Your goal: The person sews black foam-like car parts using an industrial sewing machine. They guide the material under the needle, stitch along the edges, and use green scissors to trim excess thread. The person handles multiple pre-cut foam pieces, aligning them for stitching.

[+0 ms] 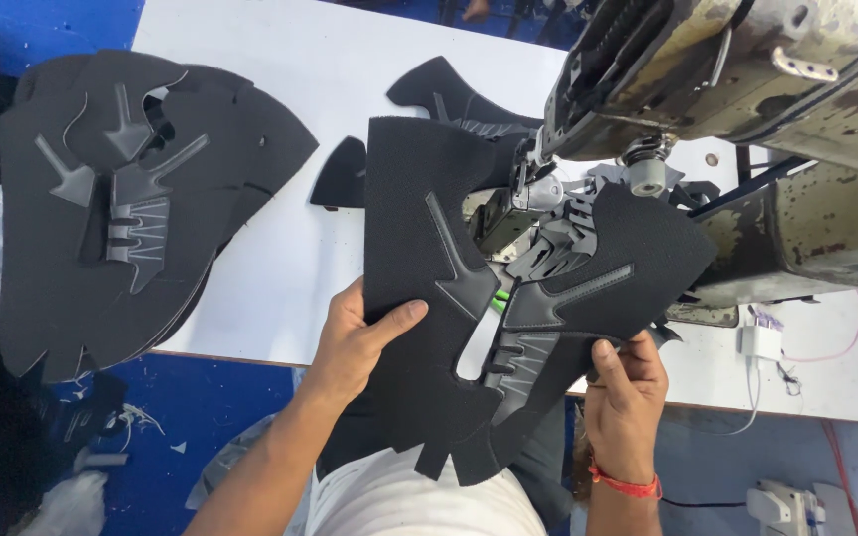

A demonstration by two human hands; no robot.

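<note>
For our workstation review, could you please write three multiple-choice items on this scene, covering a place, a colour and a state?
1. Where does the stack of black cut fabric shoe panels lie?
A. on the white table's left end
B. on the floor
C. on the machine

2. What colour is the band on the right wrist?
A. green
B. red
C. white

3. How is the black fabric shoe upper with grey overlays held?
A. by both hands
B. by one hand
C. lying untouched

Answers: 1 A, the stack rests on the white table; 2 B, the band shows red; 3 A, the left hand and right hand each grip an edge at the worn grey sewing machine.
</note>
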